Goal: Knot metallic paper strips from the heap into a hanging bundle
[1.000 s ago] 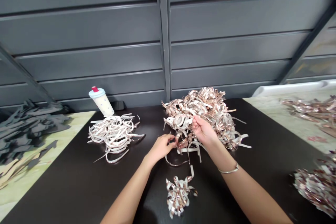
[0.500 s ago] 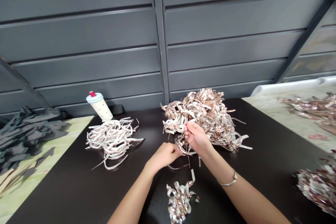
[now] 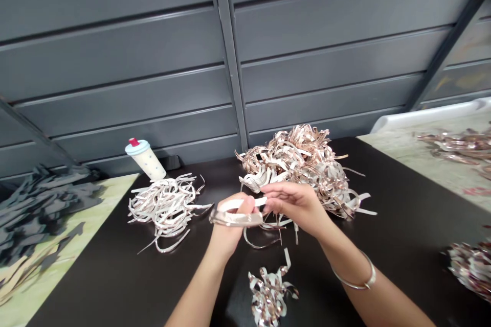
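A curled strip [image 3: 240, 219], white on one face and shiny rose-gold on the other, loops over my left hand [image 3: 225, 237]. The thumb and fingers of that hand pinch it. My right hand [image 3: 297, 205], with a bangle [image 3: 371, 278] around the wrist, has its fingertips closed on the strip's right end. Just behind both hands lies a big tangled heap of rose-gold strips [image 3: 303, 156]. A small clump of curly strips [image 3: 268, 294] rests on the black table [image 3: 153, 286] in front of me.
To the left, a pile of pale strips [image 3: 166, 207] lies by a tilted cup with a blue lid [image 3: 148, 161]. Dark grey scraps [image 3: 49, 209] cover the far left. More shiny strips [image 3: 471, 265] sit at right. A grey panelled wall [image 3: 153, 82] stands behind.
My hands have drawn back from the heap's front edge and come together with a strip now looped over the left hand. My right hand has moved slightly right and lower.
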`<state>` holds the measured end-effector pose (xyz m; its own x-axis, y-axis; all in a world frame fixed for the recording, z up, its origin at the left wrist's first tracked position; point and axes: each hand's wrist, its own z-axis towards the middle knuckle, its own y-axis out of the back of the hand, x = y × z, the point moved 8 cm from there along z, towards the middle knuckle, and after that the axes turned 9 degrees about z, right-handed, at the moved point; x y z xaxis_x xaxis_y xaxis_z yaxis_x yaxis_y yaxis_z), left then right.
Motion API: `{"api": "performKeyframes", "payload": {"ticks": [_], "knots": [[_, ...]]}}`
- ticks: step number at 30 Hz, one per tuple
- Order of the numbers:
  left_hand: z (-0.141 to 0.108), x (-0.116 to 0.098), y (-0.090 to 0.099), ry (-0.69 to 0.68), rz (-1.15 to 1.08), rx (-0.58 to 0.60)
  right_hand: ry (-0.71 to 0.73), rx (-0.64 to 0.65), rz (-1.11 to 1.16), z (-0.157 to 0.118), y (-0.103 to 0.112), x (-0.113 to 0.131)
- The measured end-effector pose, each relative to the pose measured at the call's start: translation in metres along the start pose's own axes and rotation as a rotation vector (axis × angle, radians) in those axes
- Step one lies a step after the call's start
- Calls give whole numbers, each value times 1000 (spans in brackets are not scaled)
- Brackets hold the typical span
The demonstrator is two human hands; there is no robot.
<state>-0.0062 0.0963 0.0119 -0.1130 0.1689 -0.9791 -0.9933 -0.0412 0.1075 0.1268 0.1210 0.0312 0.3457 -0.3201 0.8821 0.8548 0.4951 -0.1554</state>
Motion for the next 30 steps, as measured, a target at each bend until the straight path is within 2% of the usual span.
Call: {"api": "performKeyframes", "payload": {"ticks": [3, 6, 11, 13, 17, 19, 23, 30], "knots": [[-4, -13, 2, -117, 228, 39, -121, 22, -13, -2, 0, -5], [-9, -31, 1, -245, 439, 51, -161, 0, -69, -3, 2, -2], [-19, -50, -2, -361, 633, 38, -220, 18, -155, -8, -7, -5], [-23, -52, -1, -369, 689, 19, -152, 10, -241, -10, -10, 0], [-26, -52, -1, -368, 727, 4, 138, -28, -456, -16, -16, 20], [-26, -50, 0, -354, 707, -4, 239, -21, -503, -19, -20, 26], [-27, -48, 0, -314, 665, -31, 310, -35, -564, -23, -23, 31], [-29, -51, -7, -328, 625, -54, 357, -42, -685, -27, -25, 37]]}}
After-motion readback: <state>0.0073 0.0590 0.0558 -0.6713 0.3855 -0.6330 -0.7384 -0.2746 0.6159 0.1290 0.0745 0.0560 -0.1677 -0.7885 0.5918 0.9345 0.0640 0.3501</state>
